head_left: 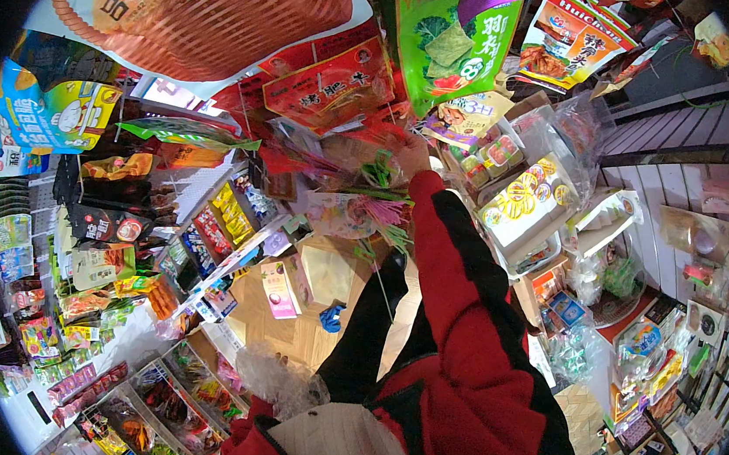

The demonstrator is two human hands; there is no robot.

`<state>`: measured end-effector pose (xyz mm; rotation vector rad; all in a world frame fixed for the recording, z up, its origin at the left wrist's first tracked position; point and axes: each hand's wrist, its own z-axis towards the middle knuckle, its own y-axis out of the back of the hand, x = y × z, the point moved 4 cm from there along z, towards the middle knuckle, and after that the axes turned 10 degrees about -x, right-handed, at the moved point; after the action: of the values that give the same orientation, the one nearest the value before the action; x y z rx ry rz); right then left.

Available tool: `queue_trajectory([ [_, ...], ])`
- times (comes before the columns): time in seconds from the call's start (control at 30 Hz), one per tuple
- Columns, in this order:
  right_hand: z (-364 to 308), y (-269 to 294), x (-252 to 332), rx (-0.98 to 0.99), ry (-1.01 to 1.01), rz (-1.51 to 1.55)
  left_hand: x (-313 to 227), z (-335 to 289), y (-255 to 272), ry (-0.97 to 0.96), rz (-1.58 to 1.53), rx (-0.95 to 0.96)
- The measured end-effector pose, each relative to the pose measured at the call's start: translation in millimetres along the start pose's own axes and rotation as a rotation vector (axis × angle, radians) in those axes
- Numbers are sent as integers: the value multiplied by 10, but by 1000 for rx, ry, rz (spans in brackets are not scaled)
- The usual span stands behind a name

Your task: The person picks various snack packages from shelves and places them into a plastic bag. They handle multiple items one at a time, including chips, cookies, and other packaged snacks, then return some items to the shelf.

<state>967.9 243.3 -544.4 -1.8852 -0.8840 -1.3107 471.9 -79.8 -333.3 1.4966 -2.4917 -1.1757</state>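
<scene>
Right hand (413, 155) raised among hanging snack packs (334, 84); fingers hidden, grip cannot be told. Nearest it: green clips (379, 169) just left of the hand. Packs likely light, crinkly, slippery; best pinched at the top edge. Left hand not seen. Shelves (205, 238) lower left.

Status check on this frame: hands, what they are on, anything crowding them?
Right hand raised into hanging snack packets, grip unclear. Left hand hidden; clear plastic bag low by the red sleeve. Green hanging packet and boxed goods crowd close.
</scene>
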Motion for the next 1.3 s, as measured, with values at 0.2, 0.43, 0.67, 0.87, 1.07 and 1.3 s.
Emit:
queue_trajectory([
  [0.2, -71, 349, -232, -113, -73, -122, -146, 154, -87, -33, -9, 22],
  [0.43, 125, 467, -446, -209, -91, -198, -155, 171, -123, -37, -5, 35],
  [0.67, 33, 529, 101, -95, 39, -117, -141, 203, -156, -34, -2, 41],
  [0.87, 85, 331, 324, -75, -55, -93, -159, 223, -156, -35, -3, 33],
  [1.07, 121, 512, 335, -157, -32, -130, -181, 239, -176, -39, -8, 28],
  [1.3, 288, 461, 217, -88, 81, -164, -194, 197, -224, -30, 4, 36],
])
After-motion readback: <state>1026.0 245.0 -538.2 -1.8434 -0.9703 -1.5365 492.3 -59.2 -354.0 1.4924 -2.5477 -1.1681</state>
